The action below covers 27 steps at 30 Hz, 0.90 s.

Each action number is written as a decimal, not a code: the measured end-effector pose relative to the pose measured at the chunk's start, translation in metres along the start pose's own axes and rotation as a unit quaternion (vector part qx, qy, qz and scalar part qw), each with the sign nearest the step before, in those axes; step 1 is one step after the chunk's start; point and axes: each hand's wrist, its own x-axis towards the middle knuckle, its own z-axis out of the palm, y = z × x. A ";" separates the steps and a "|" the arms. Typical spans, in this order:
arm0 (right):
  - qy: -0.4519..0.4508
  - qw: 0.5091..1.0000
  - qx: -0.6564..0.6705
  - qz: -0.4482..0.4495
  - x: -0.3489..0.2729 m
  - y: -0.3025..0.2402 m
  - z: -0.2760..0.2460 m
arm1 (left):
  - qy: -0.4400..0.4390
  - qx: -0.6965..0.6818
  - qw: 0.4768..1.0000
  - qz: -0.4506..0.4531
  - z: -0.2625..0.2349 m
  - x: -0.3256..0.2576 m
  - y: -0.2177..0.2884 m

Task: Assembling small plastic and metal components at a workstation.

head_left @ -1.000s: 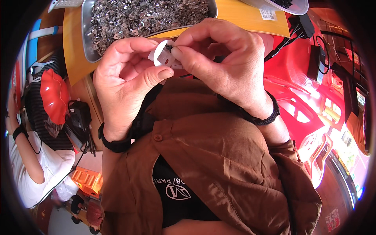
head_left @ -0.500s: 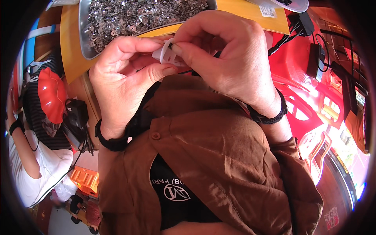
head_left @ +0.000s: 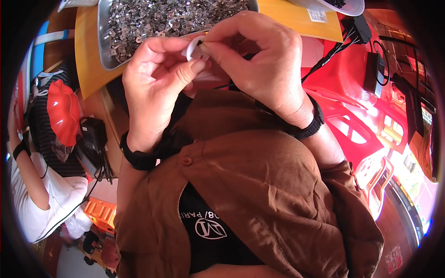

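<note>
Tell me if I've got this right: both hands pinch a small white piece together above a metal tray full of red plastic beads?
Not quite. The head view shows the left hand and right hand pinching the small white piece near the metal tray, but the tray holds small shiny silver metal parts, not red plastic beads.

We are looking steeply down from one head-worn fisheye camera, very close to the person's chest. The brown buttoned shirt (head_left: 259, 185) is filling six o'clock, the metal tray of small silvery parts (head_left: 153, 18) is sitting at twelve o'clock on the yellow table top (head_left: 88, 55), edges bending rimward. No second view is sharing this scene.
</note>
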 end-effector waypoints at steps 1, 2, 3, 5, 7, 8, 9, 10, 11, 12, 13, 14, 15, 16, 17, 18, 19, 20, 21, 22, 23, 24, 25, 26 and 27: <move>-0.005 1.000 -0.013 -0.016 0.002 0.000 0.000 | 0.000 0.001 1.000 0.003 0.001 0.000 -0.001; -0.004 1.000 -0.012 -0.019 0.003 0.000 0.003 | 0.022 -0.031 0.999 -0.016 0.002 0.000 -0.001; 0.005 0.999 0.036 -0.004 0.003 0.000 0.007 | 0.044 -0.064 0.996 -0.034 0.003 0.000 -0.002; 0.015 0.997 0.079 0.010 0.005 0.002 0.009 | 0.041 -0.046 0.998 -0.033 0.004 0.003 -0.001; -0.007 0.995 0.077 0.061 0.004 0.000 0.004 | 0.095 -0.070 0.992 -0.036 0.014 0.002 0.008; -0.029 0.990 0.102 0.098 0.001 0.003 0.002 | 0.099 -0.068 0.992 -0.034 0.012 0.001 0.008; -0.031 0.989 0.105 0.097 0.000 0.003 0.004 | 0.087 -0.058 0.994 -0.025 0.007 -0.001 0.006; -0.029 0.981 0.157 0.114 -0.002 0.004 0.005 | 0.072 -0.050 0.996 -0.018 0.005 -0.002 0.004; -0.025 0.969 0.208 0.131 -0.004 0.004 0.006 | 0.072 -0.049 0.996 -0.019 0.005 -0.002 0.005; -0.024 0.969 0.208 0.132 -0.005 0.004 0.006 | 0.066 -0.034 0.997 -0.004 0.006 -0.002 0.006; -0.027 0.961 0.236 0.143 -0.004 0.003 0.006 | 0.061 -0.020 0.998 0.012 0.006 -0.001 0.007; -0.029 0.952 0.263 0.154 -0.004 0.002 0.005 | 0.062 -0.020 0.998 0.012 0.007 -0.001 0.009; -0.029 0.952 0.263 0.154 -0.004 0.001 0.005 | 0.044 0.000 0.999 0.002 0.008 -0.002 0.011; -0.020 0.952 0.263 0.156 -0.004 -0.001 0.005 | 0.026 0.019 0.999 -0.007 0.007 -0.003 0.012; -0.011 0.951 0.264 0.158 -0.004 -0.001 0.005 | 0.026 0.019 0.999 -0.008 0.007 -0.003 0.014; -0.011 0.951 0.265 0.158 -0.003 0.000 0.004 | 0.034 0.035 0.999 -0.006 0.008 -0.003 0.015; -0.019 0.960 0.246 0.134 -0.003 0.001 0.001 | 0.041 0.049 0.998 -0.005 0.008 -0.003 0.016; -0.028 0.967 0.228 0.109 -0.003 0.001 -0.001 | 0.034 0.065 0.997 0.003 0.006 -0.003 0.016; -0.027 0.967 0.227 0.110 -0.003 -0.001 -0.003 | 0.034 0.065 0.997 0.002 0.008 -0.003 0.016; -0.045 0.971 0.204 0.115 -0.001 -0.005 -0.006 | 0.042 0.070 0.997 0.010 0.010 -0.002 0.018; -0.062 0.974 0.181 0.119 -0.001 -0.007 -0.007 | 0.050 0.075 0.996 0.019 0.011 -0.002 0.019; -0.062 0.974 0.181 0.119 -0.002 -0.006 -0.006 | 0.050 0.075 0.996 0.018 0.010 -0.003 0.017; -0.055 0.967 0.211 0.135 -0.003 -0.006 -0.006 | 0.049 0.071 0.996 0.021 0.009 -0.003 0.016; -0.049 0.958 0.241 0.151 -0.004 -0.006 -0.005 | 0.048 0.067 0.996 0.023 0.008 -0.003 0.016; -0.048 0.958 0.241 0.150 -0.004 -0.007 -0.004 | 0.048 0.068 0.996 0.024 0.008 -0.003 0.017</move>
